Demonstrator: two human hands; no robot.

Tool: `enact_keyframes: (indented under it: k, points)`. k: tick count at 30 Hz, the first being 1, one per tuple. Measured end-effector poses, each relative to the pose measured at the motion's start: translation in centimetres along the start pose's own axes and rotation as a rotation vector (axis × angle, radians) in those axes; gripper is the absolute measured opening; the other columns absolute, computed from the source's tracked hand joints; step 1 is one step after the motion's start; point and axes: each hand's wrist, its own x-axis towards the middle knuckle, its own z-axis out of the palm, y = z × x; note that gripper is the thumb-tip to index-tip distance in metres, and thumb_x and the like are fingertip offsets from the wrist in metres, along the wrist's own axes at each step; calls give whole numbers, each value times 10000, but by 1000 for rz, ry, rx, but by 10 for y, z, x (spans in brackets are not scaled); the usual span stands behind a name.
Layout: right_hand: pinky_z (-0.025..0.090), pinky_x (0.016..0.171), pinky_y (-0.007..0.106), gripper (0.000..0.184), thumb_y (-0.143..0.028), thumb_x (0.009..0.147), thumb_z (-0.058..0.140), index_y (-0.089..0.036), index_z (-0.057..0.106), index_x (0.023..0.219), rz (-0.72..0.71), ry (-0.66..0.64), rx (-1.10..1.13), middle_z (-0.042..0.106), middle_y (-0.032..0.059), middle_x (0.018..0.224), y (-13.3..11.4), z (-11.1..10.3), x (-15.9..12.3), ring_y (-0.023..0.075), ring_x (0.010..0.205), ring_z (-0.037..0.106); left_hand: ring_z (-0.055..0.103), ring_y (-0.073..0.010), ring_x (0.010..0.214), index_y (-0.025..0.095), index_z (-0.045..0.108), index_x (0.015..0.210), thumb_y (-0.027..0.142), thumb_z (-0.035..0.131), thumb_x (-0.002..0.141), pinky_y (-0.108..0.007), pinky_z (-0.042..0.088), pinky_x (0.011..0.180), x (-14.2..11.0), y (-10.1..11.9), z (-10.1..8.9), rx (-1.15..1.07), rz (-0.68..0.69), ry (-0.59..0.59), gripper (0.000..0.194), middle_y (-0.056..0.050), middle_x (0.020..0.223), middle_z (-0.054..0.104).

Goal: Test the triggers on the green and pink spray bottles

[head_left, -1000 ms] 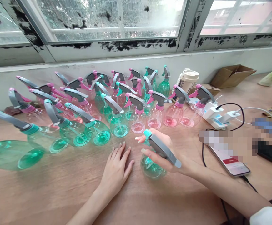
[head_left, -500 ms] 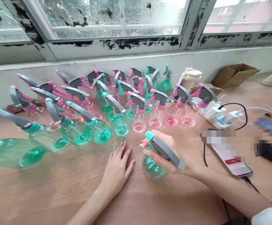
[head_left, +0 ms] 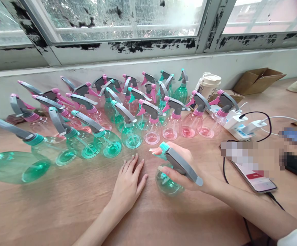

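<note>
My right hand (head_left: 185,159) is wrapped around the neck of a green spray bottle (head_left: 169,184) that stands on the wooden table (head_left: 69,212). The bottle's grey spray head (head_left: 180,162) with a teal nozzle points away to the left. My thumb lies along the near side of the neck, and the fingertips reach forward by the teal trigger (head_left: 160,156). Beside the bottle, my left hand (head_left: 128,181) lies flat on the tabletop, fingers stretched out and holding nothing.
Several green spray bottles (head_left: 112,147) and pink spray bottles (head_left: 191,126) crowd the table towards the wall. On the right are a paper cup (head_left: 207,85), an open cardboard box (head_left: 257,82), white chargers (head_left: 240,126) with cables and a phone (head_left: 256,176).
The fingers of my right hand have straightened forward a little, so more of the teal trigger shows. My left hand has stayed in place.
</note>
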Motion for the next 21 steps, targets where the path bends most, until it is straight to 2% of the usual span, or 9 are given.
enact_keyframes:
  k: [8,13,16,19,21]
  points:
    - [521,705,276,262,-201,871,575,-190,567,1133,-39,9,-21,635,65,977,1,0,1,170,860,644,455,-307,1329,162,525,1317,362,438,978,-541,379,1085,0,1,1,0,-13,-11,403,-170,1422,502]
    - [471,600,253,93,-150,849,543,-182,573,930,-29,-6,-57,578,10,774,-1,-2,4,129,654,582,463,-309,1325,177,519,1335,364,451,971,-540,385,1080,0,0,-1,3,-13,-14,415,-163,1431,496]
    - [458,582,248,56,-136,847,527,-186,546,862,-33,-8,-77,532,-11,713,-2,-2,4,116,603,546,468,-312,1319,178,534,1319,368,458,967,-542,390,1077,0,0,-1,6,-13,-16,408,-163,1431,496]
    - [476,615,266,67,-170,861,536,-190,559,921,-43,-16,-79,562,12,771,-1,-2,4,137,658,569,464,-312,1323,164,524,1329,362,451,970,-541,389,1078,0,0,0,4,-11,-17,416,-170,1426,500]
    - [500,664,283,148,-203,867,559,-195,568,1014,-41,-9,-53,591,31,842,-1,-1,3,156,729,595,464,-313,1322,152,522,1328,361,444,972,-544,385,1082,0,0,1,1,-4,-7,420,-178,1419,505]
